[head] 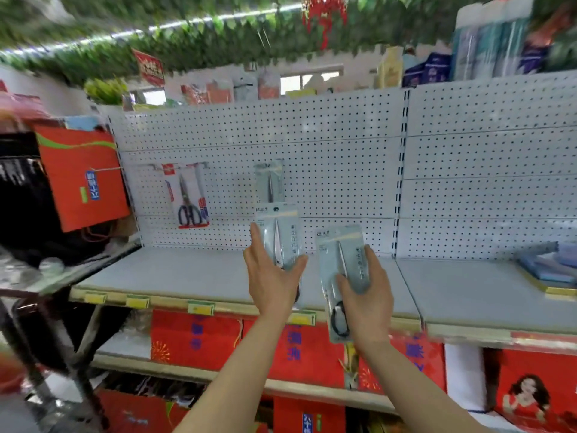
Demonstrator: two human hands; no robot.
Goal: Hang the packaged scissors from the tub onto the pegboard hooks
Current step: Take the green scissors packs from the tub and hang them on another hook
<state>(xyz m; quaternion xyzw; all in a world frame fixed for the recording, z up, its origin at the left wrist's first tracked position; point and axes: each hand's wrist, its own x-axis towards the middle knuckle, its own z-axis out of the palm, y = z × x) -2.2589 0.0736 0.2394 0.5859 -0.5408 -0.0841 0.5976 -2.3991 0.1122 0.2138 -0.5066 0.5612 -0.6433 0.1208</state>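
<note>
Two bare forearms are stretched out from the bottom of the view toward a shop shelf. The right hand (367,295) is wrapped around a pale grey-blue scissors pack (342,276), thumb on the front and fingers curled round its right edge, so it's clamped on it. That pack is held upright, a bit tilted, with the black handles at the bottom and the blades pointing up. It's in the air in front of the shelf edge, not touching the board.

The left hand (271,276) is closed on a second scissors pack (278,232) of the same kind, gripped by its lower half, with the thumb up along the left edge. This one is held higher and further in, and its top edge meets or overlaps the bottom of a third grey pack (269,181) that's already hung on the pegboard (337,170). Whether the two are actually touching can't be told, since everything is pretty motion-blurred.

Below the hands, yellow price tags (200,307) are stuck along the front of the grey shelf (187,273), and red boxes (193,339) are stacked underneath.

Further back and to the left on the white pegboard, a red-and-white pack with black-handled scissors (187,196) is hung by itself, well apart from the grey ones. A red bag (81,179) is seen at the far left. Boxes are lined up on top.
</note>
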